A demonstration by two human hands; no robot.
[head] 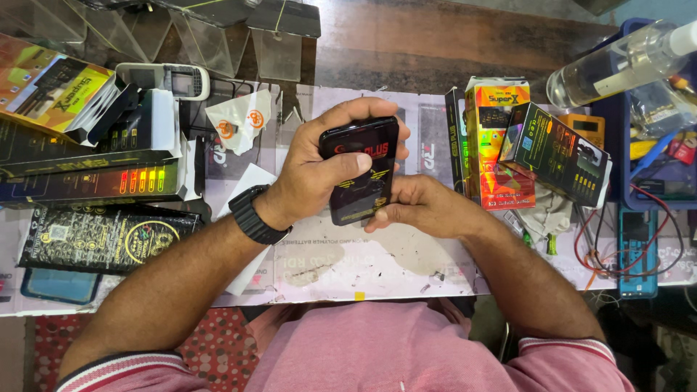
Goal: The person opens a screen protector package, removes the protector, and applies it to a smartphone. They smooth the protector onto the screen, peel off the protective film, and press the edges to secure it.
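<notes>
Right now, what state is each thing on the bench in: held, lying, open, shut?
Black smartphone: held above the bench in both hands, screen up, dark.
Left hand: fingers wrapped round the phone, thumb across the screen.
Right hand: fingers pinching the phone's lower edge.
Old keypad phone: lying flat, untouched.
Clear bottle: lying on its side across the blue tray.
Orange box: shut, upright.

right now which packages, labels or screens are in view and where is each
Black phone: centre, held by left hand, right hand at its lower edge; glossy dark screen.
Orange-yellow box: right of the phone, upright.
Black box: leaning against it, green and yellow print.
Black packet: left, flat, gold round emblem.
Long black box: above the packet, coloured bars.
Old keypad phone: upper left, silver.
</notes>
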